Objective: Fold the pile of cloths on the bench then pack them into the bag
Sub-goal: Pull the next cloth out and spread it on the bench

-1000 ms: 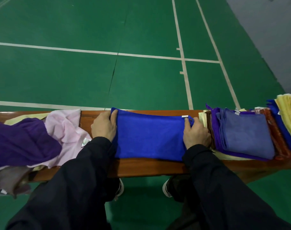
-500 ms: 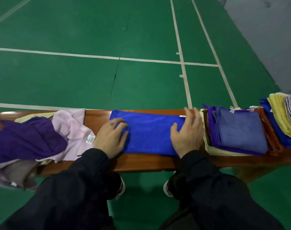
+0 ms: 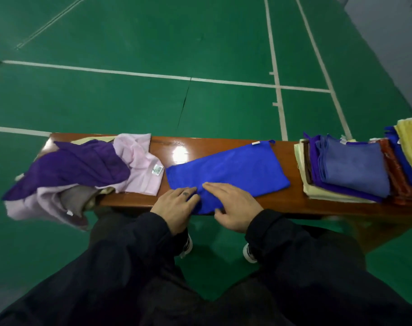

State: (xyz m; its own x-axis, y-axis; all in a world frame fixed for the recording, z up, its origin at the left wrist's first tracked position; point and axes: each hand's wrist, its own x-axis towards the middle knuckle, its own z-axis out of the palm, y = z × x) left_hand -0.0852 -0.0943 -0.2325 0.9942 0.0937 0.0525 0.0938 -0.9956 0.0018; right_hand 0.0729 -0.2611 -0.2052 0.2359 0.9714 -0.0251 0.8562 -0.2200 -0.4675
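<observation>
A bright blue cloth [image 3: 233, 171], folded into a long strip, lies slanted across the middle of the wooden bench [image 3: 282, 201]. My left hand [image 3: 176, 203] grips its near left corner, fingers curled into the fabric. Beside it, my right hand [image 3: 233, 203] lies flat on the cloth's near edge with straight fingers. Unfolded cloths sit heaped at the bench's left end: a purple one [image 3: 78, 165] on top of a pink one [image 3: 139, 165]. At the right end sit folded cloths, a slate-blue one [image 3: 355, 168] uppermost.
More folded cloths, red, blue and yellow [image 3: 409, 147], overlap at the far right edge. The left heap hangs over the bench's front edge. Green court floor with white lines [image 3: 277, 90] lies beyond the bench. No bag is in view.
Both hands slid from the cloth's two ends to its near left corner. The cloth now lies slanted on the bench. The camera tilted and shifted.
</observation>
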